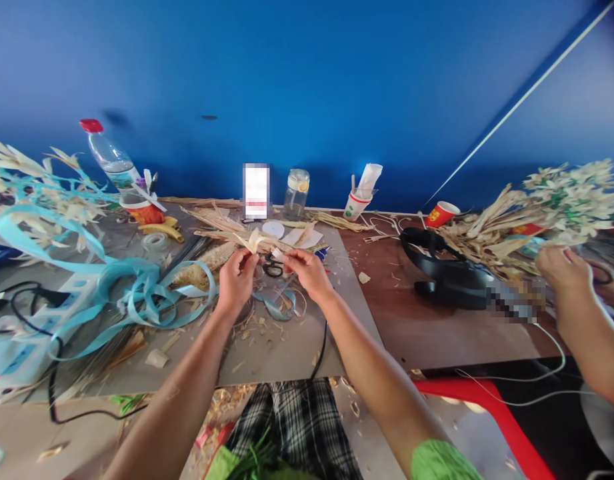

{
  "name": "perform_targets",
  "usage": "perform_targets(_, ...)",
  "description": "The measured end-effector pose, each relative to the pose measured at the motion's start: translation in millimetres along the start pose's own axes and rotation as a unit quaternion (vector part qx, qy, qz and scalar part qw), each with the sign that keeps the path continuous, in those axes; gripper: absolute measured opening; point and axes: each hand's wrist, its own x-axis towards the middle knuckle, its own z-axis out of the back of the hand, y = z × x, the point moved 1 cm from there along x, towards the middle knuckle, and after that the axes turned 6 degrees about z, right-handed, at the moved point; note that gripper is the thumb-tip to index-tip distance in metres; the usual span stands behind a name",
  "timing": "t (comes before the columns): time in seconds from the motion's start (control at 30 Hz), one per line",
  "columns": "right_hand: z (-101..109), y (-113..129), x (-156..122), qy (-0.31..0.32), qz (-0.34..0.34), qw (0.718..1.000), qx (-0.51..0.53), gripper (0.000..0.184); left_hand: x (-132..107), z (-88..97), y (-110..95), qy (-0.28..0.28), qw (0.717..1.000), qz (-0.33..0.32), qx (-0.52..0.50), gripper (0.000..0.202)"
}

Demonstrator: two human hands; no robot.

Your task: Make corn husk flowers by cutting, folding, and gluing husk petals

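Over the middle of the grey board, my left hand [238,277] pinches a pale corn-husk flower [255,243] whose petals point up. A short way to the right, my right hand [309,272] is closed with thumb and finger on a small whitish piece of husk [277,255]. Both hands are apart. Between and just behind them lie black-handled scissors [273,268], partly hidden. Below the hands are a loop of light blue ribbon [281,305] and scattered husk scraps. Dry husk strips [221,223] lie behind my left hand.
A tangle of blue ribbon [141,287] and a power strip [31,333] occupy the left. Along the wall stand a bottle [109,157], a glass jar [297,193] and a paper cup [357,207]. Rightward lie a black device [447,273] and a co-worker's hand [561,270].
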Motion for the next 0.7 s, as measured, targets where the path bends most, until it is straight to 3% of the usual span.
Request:
perform_targets(0.13,7.3,2.5,0.4,0.014,-0.022,0.999,0.022,0.024,0.6,-2.9,-2.2,0.044,0.998,0.018,-0.034,0.023)
perform_targets(0.47,-0.8,-2.9,-2.1,0.015,0.074,0.996,-0.039,0.027,-3.4,-14.0,1.4,0.151,0.988,0.021,-0.032,0.018)
perform_targets(0.53,3.3,-4.7,-1.4,-0.028,0.075,0.995,-0.052,0.03,-2.2,-15.0,6.1,0.14,0.989,0.028,-0.042,0.017)
perform_targets(0.7,23.8,-8.7,3.8,-0.226,0.05,0.973,-0.02,0.036,-1.0,-11.9,9.0,0.089,0.992,0.042,-0.077,0.019)
